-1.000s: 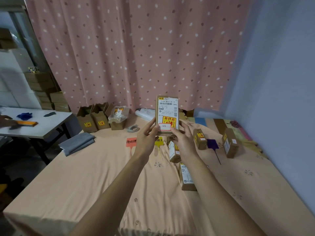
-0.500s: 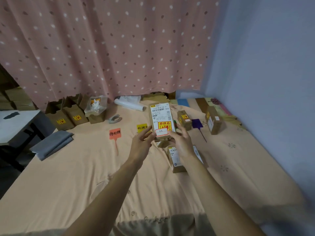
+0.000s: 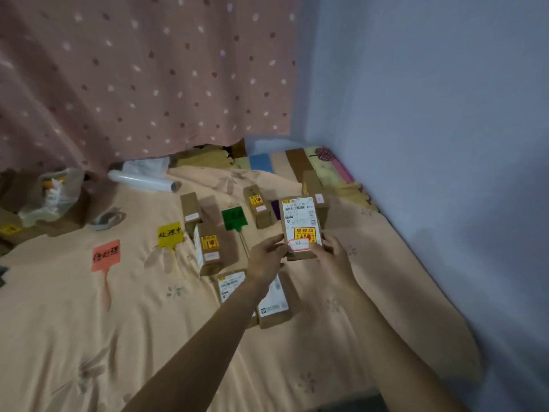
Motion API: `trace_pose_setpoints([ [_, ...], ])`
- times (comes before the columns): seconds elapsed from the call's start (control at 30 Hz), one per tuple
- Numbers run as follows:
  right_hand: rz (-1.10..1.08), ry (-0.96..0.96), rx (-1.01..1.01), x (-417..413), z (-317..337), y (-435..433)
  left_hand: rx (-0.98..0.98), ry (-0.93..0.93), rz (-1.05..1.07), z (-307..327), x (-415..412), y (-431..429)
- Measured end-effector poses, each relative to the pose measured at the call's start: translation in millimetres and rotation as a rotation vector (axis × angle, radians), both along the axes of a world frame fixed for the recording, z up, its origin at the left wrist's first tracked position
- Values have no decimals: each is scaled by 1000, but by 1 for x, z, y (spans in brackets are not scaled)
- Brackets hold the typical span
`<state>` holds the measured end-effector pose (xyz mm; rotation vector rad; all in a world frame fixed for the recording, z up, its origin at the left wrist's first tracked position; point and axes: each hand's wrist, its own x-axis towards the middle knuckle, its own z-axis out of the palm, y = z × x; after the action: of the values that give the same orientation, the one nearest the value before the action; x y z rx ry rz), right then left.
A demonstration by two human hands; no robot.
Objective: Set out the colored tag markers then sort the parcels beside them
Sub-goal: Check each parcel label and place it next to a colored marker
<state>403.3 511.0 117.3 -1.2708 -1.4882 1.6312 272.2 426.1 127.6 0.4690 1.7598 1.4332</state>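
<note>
Two hands share one parcel [image 3: 301, 227]: your left hand [image 3: 266, 260] pinches its lower left corner, your right hand [image 3: 332, 257] clamps the lower right edge, fingers wrapped behind and thumbs on the label face. You hold it in the air over the right part of the bedspread [image 3: 89, 337], in front of the cardboard boxes at the far right and right of the green tag marker [image 3: 234, 219].

Its long axis runs near-to-far and stands nearly upright. The shipping label faces you, barcode at the top, the yellow fragile sticker and the small white sticker at the bottom by your thumbs.

Risk lies mainly in the grip: both hands hold only the bottom end, so the tall top could tip away if one thumb loosens. Lowering it carelessly could also knock the upright brown box [image 3: 259, 206] just left of it, or cover the purple marker, which is almost hidden behind the parcel. The yellow tag marker [image 3: 169, 234] and orange tag marker [image 3: 106, 254] lie well to the left; misreading the small sticker would send the parcel to the wrong one.
</note>
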Motion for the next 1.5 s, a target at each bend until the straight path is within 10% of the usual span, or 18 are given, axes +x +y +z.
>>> trace_pose_setpoints([
  [0.43, 200, -445, 11, 48, -94, 125, -274, -97, -104, -87, 44, 122],
  [1.5, -29, -459, 62, 21, -47, 35, -179, -67, -34, -63, 7, 15],
])
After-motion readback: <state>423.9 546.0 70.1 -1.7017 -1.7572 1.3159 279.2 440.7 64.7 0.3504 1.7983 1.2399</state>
